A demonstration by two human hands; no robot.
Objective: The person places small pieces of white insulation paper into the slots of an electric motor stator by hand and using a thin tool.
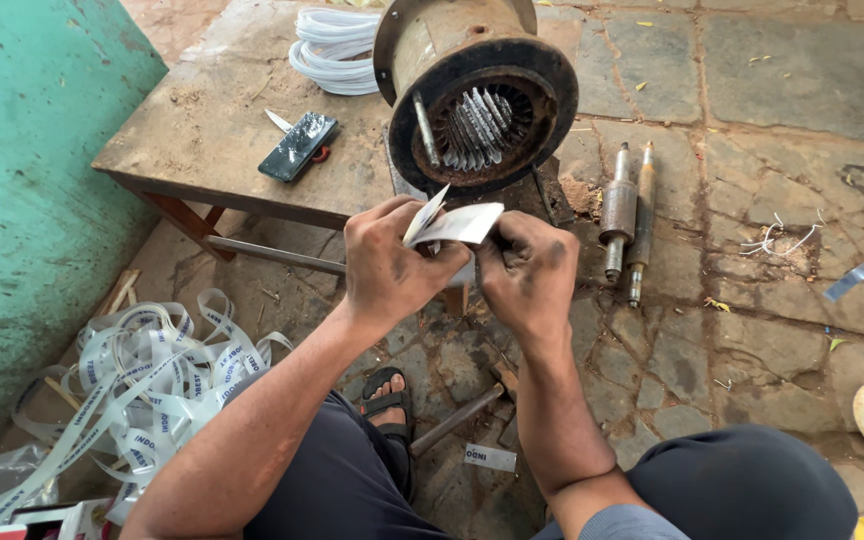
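Observation:
My left hand [389,265] and my right hand [527,270] are held together in front of me, both pinching a small stack of white paper slips [452,222] folded between the fingers. Just beyond them lies a rusty motor stator housing [472,85] on its side, its open end facing me. Several white paper slips stick out of the slots inside its bore [480,128]. Both hands are dirty with grease.
A low wooden table [222,130] carries a phone [298,145], a small blade beside it and coiled white tubing [332,45]. A rotor shaft [620,215] lies on the stone floor at right. A pile of white strip [142,385] lies at left, a hammer [467,410] near my sandalled foot.

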